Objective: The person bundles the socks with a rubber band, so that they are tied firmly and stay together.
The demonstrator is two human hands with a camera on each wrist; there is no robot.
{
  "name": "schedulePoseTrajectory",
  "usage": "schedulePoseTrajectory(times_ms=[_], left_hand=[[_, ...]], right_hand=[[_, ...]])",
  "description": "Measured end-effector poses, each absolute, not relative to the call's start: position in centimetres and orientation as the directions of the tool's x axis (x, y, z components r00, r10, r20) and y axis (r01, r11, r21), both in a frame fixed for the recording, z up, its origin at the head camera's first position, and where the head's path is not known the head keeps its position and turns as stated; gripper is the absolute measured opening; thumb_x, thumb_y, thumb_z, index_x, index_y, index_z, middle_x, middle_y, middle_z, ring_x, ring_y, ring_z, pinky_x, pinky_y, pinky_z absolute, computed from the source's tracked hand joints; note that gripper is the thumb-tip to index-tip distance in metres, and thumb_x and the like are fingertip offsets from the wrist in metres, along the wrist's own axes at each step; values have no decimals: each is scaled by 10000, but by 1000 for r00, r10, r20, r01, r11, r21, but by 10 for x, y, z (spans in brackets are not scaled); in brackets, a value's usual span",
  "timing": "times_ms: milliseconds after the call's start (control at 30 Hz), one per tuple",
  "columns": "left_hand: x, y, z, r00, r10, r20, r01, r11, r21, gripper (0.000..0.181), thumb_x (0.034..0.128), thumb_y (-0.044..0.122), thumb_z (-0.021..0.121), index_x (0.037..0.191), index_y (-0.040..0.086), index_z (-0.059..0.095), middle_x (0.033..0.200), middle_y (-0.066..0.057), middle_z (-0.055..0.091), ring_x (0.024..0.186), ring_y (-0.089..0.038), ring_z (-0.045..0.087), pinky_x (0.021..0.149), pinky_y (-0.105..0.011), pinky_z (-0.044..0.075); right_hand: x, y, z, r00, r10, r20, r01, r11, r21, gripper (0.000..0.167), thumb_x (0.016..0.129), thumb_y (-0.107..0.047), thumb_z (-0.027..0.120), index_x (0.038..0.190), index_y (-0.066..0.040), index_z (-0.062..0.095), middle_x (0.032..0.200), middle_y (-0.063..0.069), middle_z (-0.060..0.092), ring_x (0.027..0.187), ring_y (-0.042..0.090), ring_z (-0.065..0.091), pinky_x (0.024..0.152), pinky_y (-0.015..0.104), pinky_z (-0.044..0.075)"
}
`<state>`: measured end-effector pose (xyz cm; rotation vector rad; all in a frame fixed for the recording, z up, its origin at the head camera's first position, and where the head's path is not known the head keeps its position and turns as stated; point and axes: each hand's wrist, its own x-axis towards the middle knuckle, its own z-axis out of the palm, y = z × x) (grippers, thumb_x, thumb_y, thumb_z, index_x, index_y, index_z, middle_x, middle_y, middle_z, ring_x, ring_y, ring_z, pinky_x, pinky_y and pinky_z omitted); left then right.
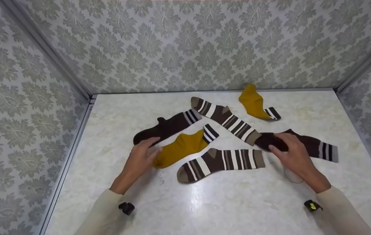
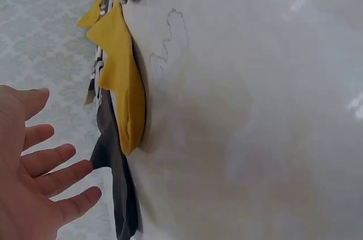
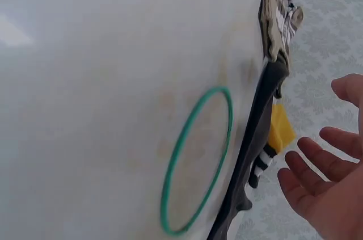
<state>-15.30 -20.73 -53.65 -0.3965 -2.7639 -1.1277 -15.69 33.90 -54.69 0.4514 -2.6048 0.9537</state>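
In the head view my left hand hovers by the toe ends of a dark brown sock and a mustard sock. Its fingers spread loosely in the left wrist view, holding nothing. My right hand is above another dark brown sock and hides part of it. The right wrist view shows those fingers relaxed, apart from the fabric. Between the hands lie two striped socks, one slanting at the back and one nearer the front. A second mustard sock lies at the far right.
A thin green ring lies on the white marbled table below my right hand. Patterned wall panels stand at the back and both sides. A small dark device sits by each wrist.
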Motion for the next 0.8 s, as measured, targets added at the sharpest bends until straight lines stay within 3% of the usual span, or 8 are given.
schedulePoseTrajectory(times_ms=[100, 200, 333, 500, 633, 733, 800], left_hand=[[-150, -200, -536, -960, 179, 217, 281, 644, 712, 382, 1058, 188, 774, 1394, 10, 731, 1400, -149, 726, 1309, -346, 678, 1058, -534, 577], [-146, -190, -536, -955, 190, 227, 296, 603, 740, 318, 1041, 136, 787, 1321, -13, 759, 1292, -159, 763, 1193, -332, 722, 966, -513, 620], [-140, -176, -537, -944, 223, 244, 329, 572, 751, 250, 1018, 93, 805, 1236, -25, 783, 1165, -170, 784, 1065, -301, 745, 893, -502, 637], [-134, -162, -540, -924, 284, 254, 374, 546, 750, 197, 1012, 82, 809, 1167, -38, 791, 1052, -121, 783, 954, -251, 735, 813, -438, 639], [-131, -158, -542, -915, 293, 277, 398, 544, 739, 188, 997, 75, 824, 1129, -55, 788, 1016, -133, 771, 914, -274, 730, 788, -453, 634], [-129, -157, -543, -918, 294, 266, 389, 540, 746, 178, 990, 61, 827, 1113, -61, 788, 1013, -152, 775, 914, -292, 740, 796, -500, 640], [-127, -156, -545, -924, 301, 238, 371, 544, 753, 168, 994, 67, 823, 1106, -53, 792, 1002, -134, 777, 902, -274, 735, 797, -470, 640]], right_hand=[[-159, 335, -549, -892, -205, 403, -419, 709, -568, 419, 938, -28, 871, 1320, 64, 726, 1298, 226, 715, 1186, 389, 670, 997, 250, 477], [-159, 331, -550, -892, -217, 396, -428, 685, -590, 386, 916, 6, 880, 1275, 58, 750, 1235, 197, 730, 1084, 344, 694, 908, 106, 460], [-157, 327, -551, -903, -241, 355, -421, 656, -627, 332, 918, 23, 871, 1233, 47, 768, 1188, 171, 740, 1008, 327, 708, 859, 129, 519], [-152, 323, -553, -920, -254, 299, -392, 644, -657, 306, 933, -7, 870, 1220, 34, 775, 1200, 145, 744, 1037, 321, 705, 874, 183, 535], [-153, 316, -557, -892, -276, 359, -447, 663, -600, 320, 915, -11, 884, 1215, 30, 780, 1210, 131, 746, 1101, 298, 677, 927, 173, 472], [-153, 308, -559, -863, -299, 407, -497, 644, -581, 314, 884, 39, 890, 1181, 45, 785, 1155, 162, 751, 1027, 309, 688, 890, 167, 477], [-153, 303, -560, -857, -308, 414, -509, 632, -584, 294, 869, 74, 886, 1144, 44, 786, 1109, 159, 749, 946, 289, 694, 828, 188, 511]])
